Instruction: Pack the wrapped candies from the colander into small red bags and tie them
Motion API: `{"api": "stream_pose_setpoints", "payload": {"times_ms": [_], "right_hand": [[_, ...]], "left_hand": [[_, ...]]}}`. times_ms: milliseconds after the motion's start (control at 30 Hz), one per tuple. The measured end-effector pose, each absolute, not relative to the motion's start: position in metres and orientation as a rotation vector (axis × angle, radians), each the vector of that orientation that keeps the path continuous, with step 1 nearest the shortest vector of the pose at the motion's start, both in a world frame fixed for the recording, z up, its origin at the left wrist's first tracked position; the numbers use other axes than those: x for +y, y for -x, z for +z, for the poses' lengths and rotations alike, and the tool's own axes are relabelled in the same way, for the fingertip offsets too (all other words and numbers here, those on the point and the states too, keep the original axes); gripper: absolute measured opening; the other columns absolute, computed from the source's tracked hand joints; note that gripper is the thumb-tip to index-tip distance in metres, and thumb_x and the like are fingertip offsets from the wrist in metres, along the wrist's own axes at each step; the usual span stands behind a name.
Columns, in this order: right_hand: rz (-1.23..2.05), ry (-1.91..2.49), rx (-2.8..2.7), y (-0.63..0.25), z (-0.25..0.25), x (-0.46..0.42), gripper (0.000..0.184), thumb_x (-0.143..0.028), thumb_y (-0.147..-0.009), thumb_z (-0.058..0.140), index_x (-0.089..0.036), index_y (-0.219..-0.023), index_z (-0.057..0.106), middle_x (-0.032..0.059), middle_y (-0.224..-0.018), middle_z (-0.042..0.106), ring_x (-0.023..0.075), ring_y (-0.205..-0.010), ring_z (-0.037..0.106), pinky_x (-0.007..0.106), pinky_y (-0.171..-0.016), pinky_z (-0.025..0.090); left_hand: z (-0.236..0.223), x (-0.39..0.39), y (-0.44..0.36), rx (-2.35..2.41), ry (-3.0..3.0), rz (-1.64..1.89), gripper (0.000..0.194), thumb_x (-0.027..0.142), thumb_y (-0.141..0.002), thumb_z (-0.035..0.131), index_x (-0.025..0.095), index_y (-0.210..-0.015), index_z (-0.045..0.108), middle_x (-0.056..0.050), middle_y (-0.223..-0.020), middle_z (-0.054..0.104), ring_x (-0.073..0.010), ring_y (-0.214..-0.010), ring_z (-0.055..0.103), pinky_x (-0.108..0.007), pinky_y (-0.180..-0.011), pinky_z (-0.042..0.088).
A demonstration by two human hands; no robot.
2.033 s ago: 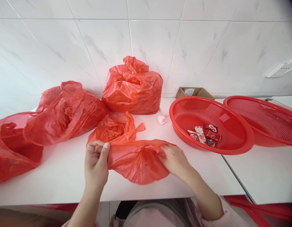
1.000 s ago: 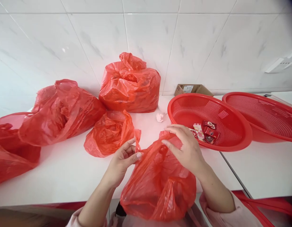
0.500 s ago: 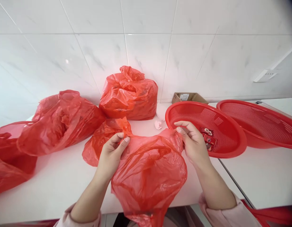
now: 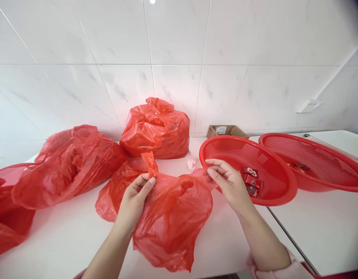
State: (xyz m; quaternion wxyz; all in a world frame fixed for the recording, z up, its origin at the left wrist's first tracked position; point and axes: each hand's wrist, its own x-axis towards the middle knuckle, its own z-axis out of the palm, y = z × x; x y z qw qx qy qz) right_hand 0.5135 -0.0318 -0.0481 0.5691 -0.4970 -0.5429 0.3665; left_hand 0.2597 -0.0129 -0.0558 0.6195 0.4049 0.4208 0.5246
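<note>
Between my hands hangs a thin red plastic bag (image 4: 173, 217), spread wide over the front of the white table. My left hand (image 4: 135, 199) is closed, thumb and fingers pinching the bag's upper left part, where a twisted bit of plastic sticks up. With thumb and fingertips, my right hand (image 4: 226, 182) grips the bag's upper right corner, just in front of a red plastic basket (image 4: 283, 193). Several small red wrapped packets (image 4: 252, 180) lie inside that basket. Behind my left hand, another crumpled red bag (image 4: 109, 197) rests on the table.
A full red bag (image 4: 155, 135) stands against the tiled wall. More red bags (image 4: 68, 166) lie at the left. A second red basket (image 4: 312, 186) sits at the right, holding a few packets. Behind the baskets is a cardboard box (image 4: 233, 131); crumpled pink paper (image 4: 192, 164) lies nearby.
The view has tilted up slightly. The held bag's lower end has risen onto the table from the front edge, and my right hand has come a little closer to my left.
</note>
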Motion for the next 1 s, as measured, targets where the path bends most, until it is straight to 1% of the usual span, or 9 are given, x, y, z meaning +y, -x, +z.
{"api": "stream_pose_setpoints", "payload": {"times_ms": [100, 167, 300, 367, 433, 533, 700, 867, 1000], "right_hand": [[0.877, 1.125, -1.205, -0.516, -0.047, -0.027, 0.030, -0.045, -0.089, 0.063, -0.022, -0.109, 0.064, 0.0009, -0.080, 0.068, 0.0119, -0.067, 0.061, 0.025, -0.067, 0.049], [0.867, 1.093, -1.145, -0.518, -0.048, -0.028, 0.034, -0.049, -0.090, 0.062, -0.023, -0.113, 0.062, 0.0033, -0.087, 0.071, 0.0141, -0.076, 0.064, 0.027, -0.073, 0.050], [1.035, 0.941, -1.214, -0.516, -0.054, -0.036, 0.077, -0.064, -0.073, 0.072, -0.028, -0.137, 0.046, 0.0112, -0.130, 0.062, 0.0247, -0.120, 0.058, 0.037, -0.097, 0.047], [1.156, 0.933, -1.311, -0.512, -0.060, -0.041, 0.092, -0.059, -0.065, 0.081, -0.030, -0.143, 0.040, 0.0109, -0.142, 0.053, 0.0274, -0.128, 0.053, 0.039, -0.101, 0.046], [1.180, 1.024, -1.361, -0.508, -0.067, -0.044, 0.076, -0.050, -0.071, 0.080, -0.028, -0.137, 0.050, 0.0096, -0.136, 0.058, 0.0267, -0.123, 0.056, 0.039, -0.100, 0.047], [1.078, 1.166, -1.266, -0.506, -0.074, -0.042, 0.036, -0.049, -0.084, 0.068, -0.021, -0.107, 0.069, 0.0069, -0.106, 0.071, 0.0234, -0.103, 0.065, 0.035, -0.090, 0.051], [1.150, 1.116, -0.934, -0.512, -0.071, -0.034, 0.035, -0.053, -0.078, 0.072, -0.019, -0.084, 0.072, 0.0033, -0.088, 0.073, 0.0179, -0.080, 0.065, 0.027, -0.073, 0.051], [1.153, 1.124, -0.765, -0.519, -0.068, -0.035, 0.033, -0.052, -0.077, 0.073, -0.021, -0.088, 0.075, 0.0033, -0.085, 0.074, 0.0190, -0.074, 0.067, 0.028, -0.069, 0.054], [1.070, 1.154, -0.773, -0.521, -0.066, -0.037, 0.036, -0.054, -0.080, 0.069, -0.022, -0.092, 0.075, 0.0045, -0.087, 0.074, 0.0207, -0.076, 0.068, 0.030, -0.068, 0.055]], "left_hand": [[-0.053, -0.013, -0.260, 0.944, -0.909, 1.182, 0.026, 0.040, -0.076, 0.078, 0.020, -0.084, 0.065, 0.003, -0.073, 0.062, -0.0076, -0.061, 0.058, -0.016, -0.060, 0.048], [-0.049, -0.014, -0.262, 0.919, -0.869, 1.186, 0.026, 0.040, -0.074, 0.079, 0.019, -0.082, 0.065, 0.003, -0.072, 0.062, -0.0077, -0.060, 0.058, -0.016, -0.059, 0.047], [-0.042, -0.011, -0.265, 0.908, -0.771, 1.239, 0.031, 0.039, -0.066, 0.085, 0.019, -0.079, 0.065, 0.005, -0.066, 0.061, -0.0068, -0.055, 0.056, -0.015, -0.056, 0.047], [-0.040, -0.009, -0.265, 0.928, -0.750, 1.251, 0.034, 0.039, -0.062, 0.087, 0.019, -0.078, 0.065, 0.005, -0.066, 0.063, -0.0073, -0.056, 0.057, -0.015, -0.057, 0.048], [-0.039, -0.007, -0.265, 0.940, -0.742, 1.256, 0.036, 0.040, -0.060, 0.088, 0.019, -0.078, 0.066, 0.005, -0.065, 0.064, -0.0078, -0.056, 0.058, -0.015, -0.057, 0.049], [-0.038, -0.007, -0.265, 0.924, -0.739, 1.259, 0.036, 0.039, -0.059, 0.089, 0.018, -0.077, 0.067, 0.005, -0.065, 0.065, -0.0075, -0.055, 0.058, -0.014, -0.056, 0.048], [-0.042, -0.010, -0.264, 0.893, -0.743, 1.276, 0.035, 0.038, -0.066, 0.084, 0.020, -0.092, 0.071, 0.003, -0.074, 0.065, -0.0097, -0.063, 0.059, -0.017, -0.059, 0.049], [-0.049, -0.008, -0.249, 0.902, -0.821, 1.280, 0.039, 0.041, -0.071, 0.081, 0.020, -0.102, 0.071, 0.000, -0.081, 0.061, -0.0081, -0.062, 0.051, -0.015, -0.051, 0.042], [-0.056, -0.012, -0.231, 1.003, -0.901, 1.232, 0.032, 0.047, -0.072, 0.078, 0.020, -0.090, 0.073, -0.001, -0.080, 0.061, -0.0106, -0.063, 0.051, -0.017, -0.051, 0.042]]}}
